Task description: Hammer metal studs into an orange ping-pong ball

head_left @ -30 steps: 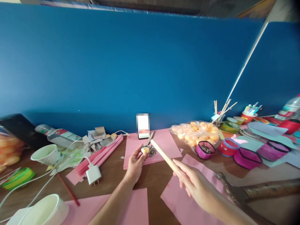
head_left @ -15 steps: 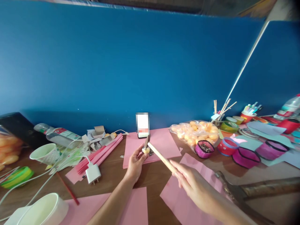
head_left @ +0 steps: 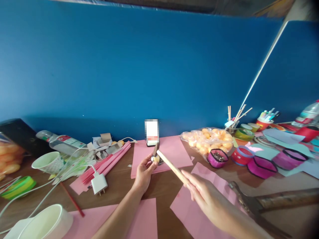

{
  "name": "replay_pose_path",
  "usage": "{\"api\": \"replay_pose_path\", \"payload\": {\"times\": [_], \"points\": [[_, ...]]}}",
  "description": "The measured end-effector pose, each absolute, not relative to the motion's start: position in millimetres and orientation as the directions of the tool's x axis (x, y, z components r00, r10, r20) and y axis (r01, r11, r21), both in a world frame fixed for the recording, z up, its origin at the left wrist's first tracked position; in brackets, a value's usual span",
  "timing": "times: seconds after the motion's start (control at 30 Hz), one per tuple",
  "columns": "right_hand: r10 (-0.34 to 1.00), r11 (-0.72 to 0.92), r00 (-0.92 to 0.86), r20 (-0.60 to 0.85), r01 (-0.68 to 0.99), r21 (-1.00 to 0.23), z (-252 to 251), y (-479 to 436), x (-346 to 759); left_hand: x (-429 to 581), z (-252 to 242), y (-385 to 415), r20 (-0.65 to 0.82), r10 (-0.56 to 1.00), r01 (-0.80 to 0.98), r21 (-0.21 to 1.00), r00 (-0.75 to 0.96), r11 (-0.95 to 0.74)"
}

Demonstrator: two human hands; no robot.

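Observation:
My left hand (head_left: 144, 175) pinches a small pale-yellow ball (head_left: 156, 159) between thumb and fingers, over the edge of the pink paper sheets (head_left: 174, 156). Dark, speckled bits show around the ball, too small to make out. A thin brown strip (head_left: 155, 149) rises just behind it; I cannot tell whether it is joined on. My right hand (head_left: 199, 190) is closed around a pale wooden stick (head_left: 171, 167), its far tip close to the ball. Whether the tip touches the ball is unclear. A phone (head_left: 152, 143), its screen blurred out, stands behind my left hand.
To the right are a bag of orange balls (head_left: 210, 141), a purple tub of small dark pieces (head_left: 217, 158) and a hammer (head_left: 274, 199). On the left lie a white charger (head_left: 99, 183) with cables, a paper cup (head_left: 48, 163) and a red pencil (head_left: 72, 199). A blue panel (head_left: 159, 66) stands behind.
Almost nothing differs. Both hands keep their places and their grips; the ball seems turned very slightly in my left fingers.

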State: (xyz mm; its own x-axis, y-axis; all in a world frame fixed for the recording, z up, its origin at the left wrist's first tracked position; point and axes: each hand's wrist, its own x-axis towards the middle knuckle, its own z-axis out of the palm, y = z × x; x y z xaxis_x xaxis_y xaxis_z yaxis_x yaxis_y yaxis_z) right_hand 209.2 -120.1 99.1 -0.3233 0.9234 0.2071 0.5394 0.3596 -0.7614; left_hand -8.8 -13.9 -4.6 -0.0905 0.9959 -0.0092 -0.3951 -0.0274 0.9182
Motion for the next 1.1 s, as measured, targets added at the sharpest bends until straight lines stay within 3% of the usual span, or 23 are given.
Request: {"api": "replay_pose_path", "payload": {"times": [0.4, 0.6, 0.77, 0.97, 1.1], "points": [[0.946, 0.264, -0.292, 0.139, 0.451, -0.853, 108, -120, 206, -9, 0, -16, -0.006, 0.996, -0.366, 0.930, -0.091, -0.028], [0.925, 0.328, -0.325, 0.198, 0.418, -0.847, 99, -121, 212, -10, 2, -16, 0.017, 0.997, -0.355, 0.934, -0.070, -0.041], [0.955, 0.221, -0.283, 0.084, 0.495, -0.840, 94, -120, 212, -11, -3, -13, 0.011, 0.999, -0.428, 0.903, -0.051, -0.032], [0.985, 0.053, -0.167, -0.032, 0.480, -0.876, 85, -114, 211, -11, 1, -15, 0.010, 1.000, -0.509, 0.861, -0.016, -0.017], [0.974, -0.003, -0.201, -0.103, 0.444, -0.896, 87, -112, 205, -11, 3, -15, -0.025, 0.999, -0.505, 0.863, -0.040, 0.002]]}}
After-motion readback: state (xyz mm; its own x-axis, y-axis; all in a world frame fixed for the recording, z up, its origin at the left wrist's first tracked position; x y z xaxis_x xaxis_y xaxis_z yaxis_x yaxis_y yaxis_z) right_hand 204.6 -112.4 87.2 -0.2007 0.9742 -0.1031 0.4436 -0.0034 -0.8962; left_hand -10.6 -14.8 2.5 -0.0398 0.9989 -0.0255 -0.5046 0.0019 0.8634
